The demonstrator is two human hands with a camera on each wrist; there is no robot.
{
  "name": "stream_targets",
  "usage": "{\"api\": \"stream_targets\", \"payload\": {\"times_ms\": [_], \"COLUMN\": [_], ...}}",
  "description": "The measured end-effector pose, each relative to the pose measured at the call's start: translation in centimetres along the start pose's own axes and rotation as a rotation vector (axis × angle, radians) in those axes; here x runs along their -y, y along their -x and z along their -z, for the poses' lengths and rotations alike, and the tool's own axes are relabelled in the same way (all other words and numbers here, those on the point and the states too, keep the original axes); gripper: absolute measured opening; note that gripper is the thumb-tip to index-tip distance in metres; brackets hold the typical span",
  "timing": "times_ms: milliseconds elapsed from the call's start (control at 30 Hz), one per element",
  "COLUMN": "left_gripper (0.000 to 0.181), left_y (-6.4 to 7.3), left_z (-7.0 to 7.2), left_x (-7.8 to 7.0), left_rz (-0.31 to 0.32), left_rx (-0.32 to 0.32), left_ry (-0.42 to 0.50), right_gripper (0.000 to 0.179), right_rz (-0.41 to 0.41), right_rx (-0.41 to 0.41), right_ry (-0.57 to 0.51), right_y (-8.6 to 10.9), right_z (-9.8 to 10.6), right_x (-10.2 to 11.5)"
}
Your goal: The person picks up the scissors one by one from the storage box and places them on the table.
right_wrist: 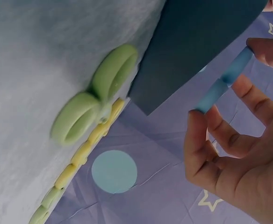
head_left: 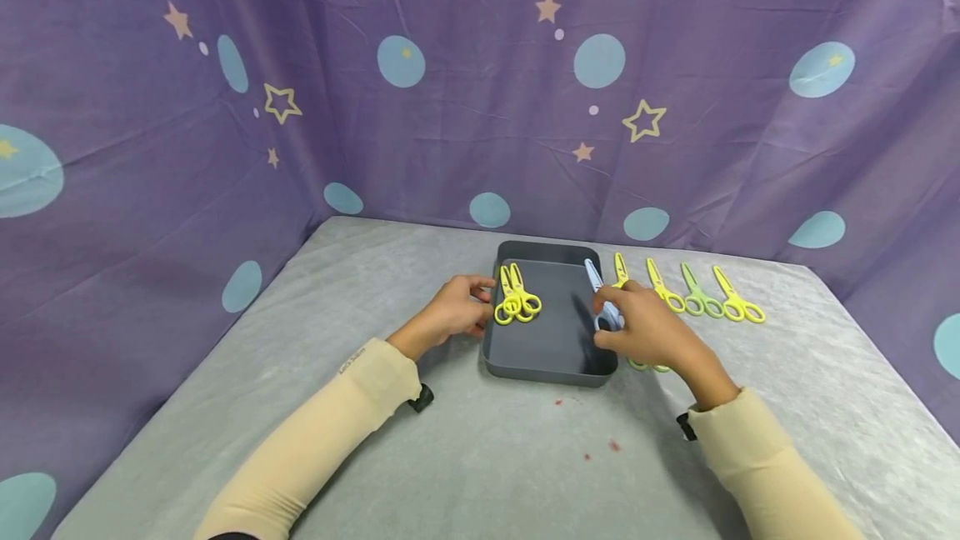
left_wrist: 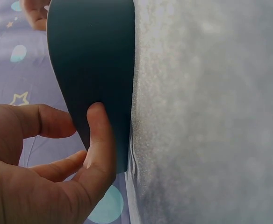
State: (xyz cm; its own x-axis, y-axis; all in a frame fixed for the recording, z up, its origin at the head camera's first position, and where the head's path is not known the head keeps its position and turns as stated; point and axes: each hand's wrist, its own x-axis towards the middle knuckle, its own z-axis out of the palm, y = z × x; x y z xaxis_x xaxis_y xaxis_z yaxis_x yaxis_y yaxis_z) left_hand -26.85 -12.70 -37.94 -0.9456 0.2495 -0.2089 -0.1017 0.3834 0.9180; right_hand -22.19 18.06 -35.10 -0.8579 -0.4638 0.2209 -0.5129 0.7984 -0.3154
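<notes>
A grey tray (head_left: 551,365) stands on the table in front of the person. My left hand (head_left: 453,308) is at its left side, with curled fingers at the rim and a fingertip against the outer wall (left_wrist: 94,60) in the left wrist view. My right hand (head_left: 641,323) pinches a pair of light blue scissors (head_left: 609,317) by the handle loops, blades pointing away, over the tray's right side. In the right wrist view, the blue handle (right_wrist: 225,79) spans thumb and fingers. Two pairs of yellow scissors (head_left: 516,298) overlap inside the tray at its left.
Right of the tray lie several scissors in a row, including a yellow pair (head_left: 738,298) and a green pair (head_left: 697,290). Green handle loops (right_wrist: 99,93) lie close beside the tray, partly under the right hand in the head view. A purple curtain (head_left: 480,107) stands behind the table.
</notes>
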Motion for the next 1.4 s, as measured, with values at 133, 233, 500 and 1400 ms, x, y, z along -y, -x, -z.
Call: {"api": "stream_targets", "payload": {"times_ms": [133, 233, 500, 1400], "left_gripper": [0.06, 0.06, 0.06, 0.059], "left_y": [0.0, 0.1, 0.0, 0.0], "left_z": [0.0, 0.0, 0.0, 0.0], "left_x": [0.1, 0.1, 0.1, 0.1], "left_rz": [-0.007, -0.005, -0.007, -0.008], "left_rx": [-0.004, -0.01, -0.016, -0.022], "left_ry": [-0.009, -0.014, -0.017, -0.03], "right_gripper": [0.028, 0.028, 0.027, 0.027], "right_rz": [-0.016, -0.007, 0.0, 0.004], "right_rx": [0.001, -0.012, -0.021, 0.058], "right_ry": [0.006, 0.019, 0.042, 0.08], "right_y": [0.4, 0.7, 1.5, 4.7], "right_z": [0.2, 0.3, 0.7, 0.7], "right_x": [-0.5, -0.8, -1.7, -4.7]}}
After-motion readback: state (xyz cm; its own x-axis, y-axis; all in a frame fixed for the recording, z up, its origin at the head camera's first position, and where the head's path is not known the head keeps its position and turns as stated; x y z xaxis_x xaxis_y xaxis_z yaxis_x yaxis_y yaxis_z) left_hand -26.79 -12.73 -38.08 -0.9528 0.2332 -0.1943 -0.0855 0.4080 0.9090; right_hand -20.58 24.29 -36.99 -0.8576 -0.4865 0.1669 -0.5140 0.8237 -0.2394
